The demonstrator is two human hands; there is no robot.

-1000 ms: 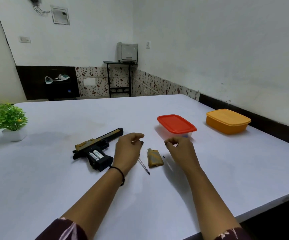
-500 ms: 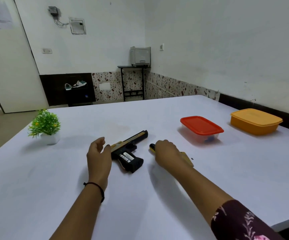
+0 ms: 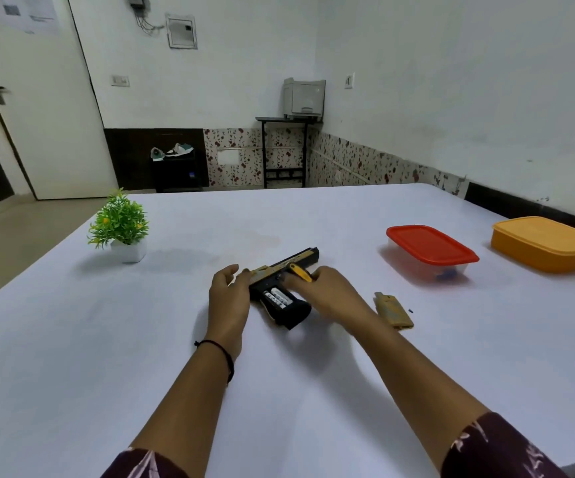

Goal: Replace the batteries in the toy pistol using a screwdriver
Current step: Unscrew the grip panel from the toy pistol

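A black and gold toy pistol [image 3: 284,279] lies on the white table [image 3: 72,339], its grip open with batteries [image 3: 278,297] showing inside. My left hand [image 3: 228,298] touches the pistol's rear end, fingers spread. My right hand [image 3: 330,294] is closed around a yellow-handled screwdriver [image 3: 300,271] over the pistol's middle; the shaft is hidden. The gold battery cover [image 3: 393,310] lies to the right of my right hand, with a tiny dark screw [image 3: 411,310] beside it.
A clear box with a red lid [image 3: 430,251] and an orange box [image 3: 546,243] stand at the right. A small green potted plant [image 3: 122,225] stands at the left. The table's near edge runs at the lower right.
My right hand has picked up the screwdriver and moved left over the pistol, uncovering the battery cover. My left hand has closed in on the pistol's rear. The view has shifted left.
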